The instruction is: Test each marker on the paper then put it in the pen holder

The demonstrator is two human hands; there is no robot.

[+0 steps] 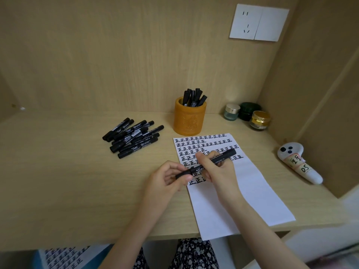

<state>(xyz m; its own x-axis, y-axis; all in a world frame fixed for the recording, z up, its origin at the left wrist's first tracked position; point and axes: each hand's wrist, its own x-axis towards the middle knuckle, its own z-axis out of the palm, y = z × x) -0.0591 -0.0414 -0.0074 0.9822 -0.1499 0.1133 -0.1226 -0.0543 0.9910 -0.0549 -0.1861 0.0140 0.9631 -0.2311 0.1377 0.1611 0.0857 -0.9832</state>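
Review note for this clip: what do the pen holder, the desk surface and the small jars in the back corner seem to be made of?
Pen holder: matte orange-brown with carved relief, likely wood or bamboo, possibly resin. Desk: pale printed-looking grain, smooth, probably laminated board. Jars: glossy bodies suggest glass; shiny silver and gold lids look metallic, perhaps plated plastic.

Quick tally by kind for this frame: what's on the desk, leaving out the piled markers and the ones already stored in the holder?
Held marker: 1
Pen holder: 1
Paper sheet: 1
Small jars: 3
White controller: 1
Total: 7
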